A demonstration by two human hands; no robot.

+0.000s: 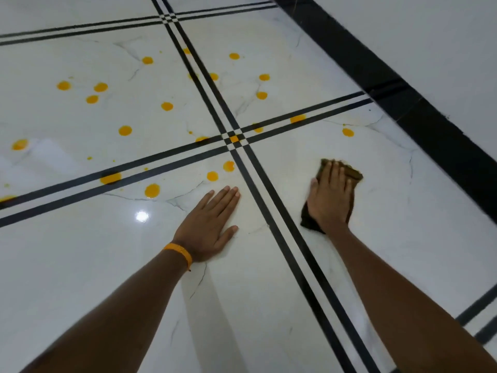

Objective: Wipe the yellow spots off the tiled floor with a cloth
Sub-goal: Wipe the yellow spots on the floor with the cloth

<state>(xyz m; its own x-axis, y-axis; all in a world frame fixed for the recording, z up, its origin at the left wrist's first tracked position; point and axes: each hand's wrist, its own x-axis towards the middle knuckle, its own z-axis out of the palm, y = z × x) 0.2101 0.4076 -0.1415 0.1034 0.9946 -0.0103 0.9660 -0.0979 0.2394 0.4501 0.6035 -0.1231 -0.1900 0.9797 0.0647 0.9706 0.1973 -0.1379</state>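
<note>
The right hand (330, 196) lies flat, palm down, with its fingers stretched forward and close together, pressing on a dark brown cloth (352, 172) that is spread on the tiled floor (403, 238); it presses rather than grips, and the cloth shows beyond the fingertips and again as a darker fold beside the heel of the hand. The left hand (208, 223) is also open and flat on the floor, fingers together and thumb splayed out to the side, holding nothing, with an orange band (179, 251) around its wrist. Between the two hands runs a pair of thin black inlay lines (271, 208), so each hand rests on a different white, marble-veined tile. Those lines cross a second pair just ahead of the hands, and one small yellow mark sits right on the crossing. The tile under the cloth is nearly clean, with a single yellow spot (348, 132) well ahead of the fingers near its far edge. The yellow spots (152, 190) nearest the left hand lie just ahead of its fingertips, three of them in a loose row, and one larger blot straddles the black lines further left. Many more dots are scattered over the tiles beyond the crossing. A wide black border strip (398, 87) runs diagonally along the right, with plain white floor past it. A bright light reflection glints on the glossy tile left of the left hand.
</note>
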